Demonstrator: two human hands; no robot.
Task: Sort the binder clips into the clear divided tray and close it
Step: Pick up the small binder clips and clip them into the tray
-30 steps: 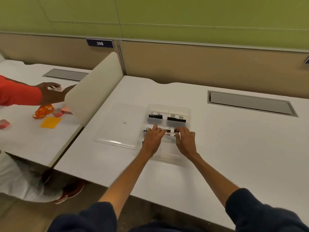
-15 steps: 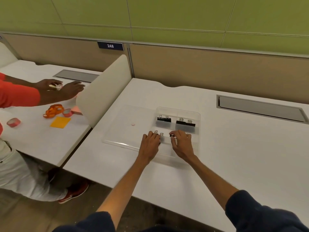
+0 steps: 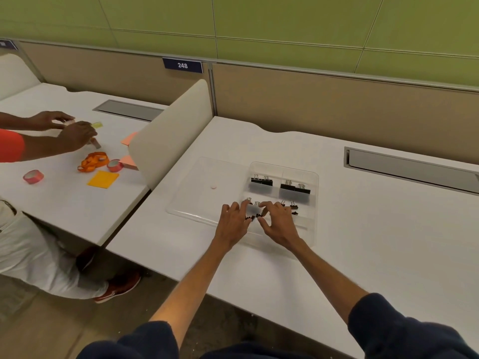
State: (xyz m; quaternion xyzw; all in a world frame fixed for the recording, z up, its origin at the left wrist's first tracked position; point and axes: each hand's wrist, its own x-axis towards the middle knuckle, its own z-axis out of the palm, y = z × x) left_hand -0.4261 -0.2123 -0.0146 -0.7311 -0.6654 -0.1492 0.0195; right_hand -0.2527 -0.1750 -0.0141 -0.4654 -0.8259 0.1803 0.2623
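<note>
**Small clips go in the near row: keep each kind in its own cell**

The tray [image 3: 312,193] lies on the tabletop [image 3: 388,229], with its lid [image 3: 202,187] open flat on the left. In the far row, one big clip [image 3: 261,181] stands in the left cell and a 2nd big clip [image 3: 295,188] in the right cell. Both hands work in the near row. The left hand [image 3: 232,224] and right hand [image 3: 278,224] meet over the near-left cell, fingers curled and pinching at small clips [image 3: 252,217] between the tips; which hand really holds one I cannot tell, the clips are too small and partly hidden. More small clips [image 3: 293,206] lie in the near-right cell, just right of the right hand.

My advice for this step:
- Move 1 clip at a time, w/ thumb and index only.
- Set it down flat, so nothing stands above the rim.
- Keep the wrists off the tray wall; it is light and may slide.
- Don't mix sizes betw. cells.
- Only then fold the lid over from the left.
</note>
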